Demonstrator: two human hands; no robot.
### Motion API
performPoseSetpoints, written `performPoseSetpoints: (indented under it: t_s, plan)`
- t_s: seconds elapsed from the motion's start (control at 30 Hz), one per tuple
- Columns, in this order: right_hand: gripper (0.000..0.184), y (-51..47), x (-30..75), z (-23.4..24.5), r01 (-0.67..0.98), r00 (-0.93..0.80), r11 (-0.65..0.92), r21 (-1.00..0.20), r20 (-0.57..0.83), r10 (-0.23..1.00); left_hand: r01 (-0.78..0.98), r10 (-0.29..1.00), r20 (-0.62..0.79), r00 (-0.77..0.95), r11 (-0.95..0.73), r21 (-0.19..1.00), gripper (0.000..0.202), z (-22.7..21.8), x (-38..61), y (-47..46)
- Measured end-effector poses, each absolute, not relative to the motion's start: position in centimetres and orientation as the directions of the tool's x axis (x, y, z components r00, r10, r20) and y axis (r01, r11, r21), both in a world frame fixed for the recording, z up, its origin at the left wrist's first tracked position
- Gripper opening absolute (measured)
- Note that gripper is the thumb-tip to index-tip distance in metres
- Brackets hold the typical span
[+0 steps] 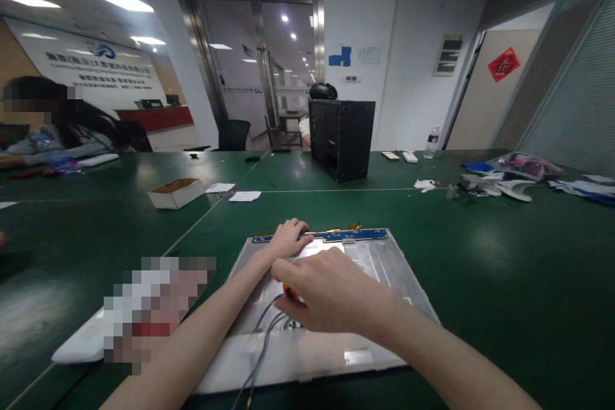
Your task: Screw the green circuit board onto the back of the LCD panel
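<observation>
A flat silver-grey display panel (403,269) lies on the table in front of me, a blue circuit board strip (365,235) along its far edge. My left hand (289,238) rests on that far edge, fingers spread over the panel and the strip. My right hand (331,291) is closed around an orange-and-black handle, which looks like a screwdriver (289,291), above the panel's near middle. Its tip is hidden. Just below it, a small round metal part (291,324) shows on the panel. Dark cables (263,352) run from there over the near edge.
A white device (79,339), partly blurred out, lies at left. Farther back are an open white box (175,195), paper slips (245,196) and a black computer case (343,141). Bags and scraps (523,170) lie at right beyond a bottle (431,143). A person sits far left.
</observation>
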State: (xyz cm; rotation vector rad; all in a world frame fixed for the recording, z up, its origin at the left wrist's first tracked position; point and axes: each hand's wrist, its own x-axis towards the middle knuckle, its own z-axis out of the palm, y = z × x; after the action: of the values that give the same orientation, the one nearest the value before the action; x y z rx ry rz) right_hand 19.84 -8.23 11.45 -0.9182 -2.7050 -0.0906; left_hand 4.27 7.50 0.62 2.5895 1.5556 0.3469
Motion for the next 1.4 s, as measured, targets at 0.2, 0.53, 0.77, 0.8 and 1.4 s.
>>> performPoseSetpoints:
  t_s: [0.2,0.53,0.77,0.8,1.4]
  plan:
    - [0.015,-8.7,19.6,11.7,0.612,-0.755,0.790,-0.043,0.266,0.600,0.850,0.869,0.137,0.476,-0.495,0.181,0.026,-0.1,4.4,6.9]
    - [0.018,-9.6,20.2,11.6,0.612,-0.759,0.790,-0.027,0.258,0.597,0.832,0.862,0.185,0.472,-0.505,0.230,0.017,1.0,5.9,3.5]
    - [0.014,-9.6,21.0,11.7,0.584,-0.778,0.812,-0.009,0.277,0.563,0.876,0.893,0.164,0.419,-0.445,0.186,0.032,2.0,4.7,2.8]
    - [0.014,-9.6,21.1,11.8,0.578,-0.783,0.816,-0.013,0.274,0.558,0.879,0.891,0.191,0.411,-0.443,0.175,0.033,2.4,4.1,2.0]
    - [0.012,-9.6,21.5,12.4,0.574,-0.794,0.817,-0.057,0.206,0.572,0.902,0.906,0.254,0.340,-0.390,0.185,0.059,-5.9,-4.9,-11.6]
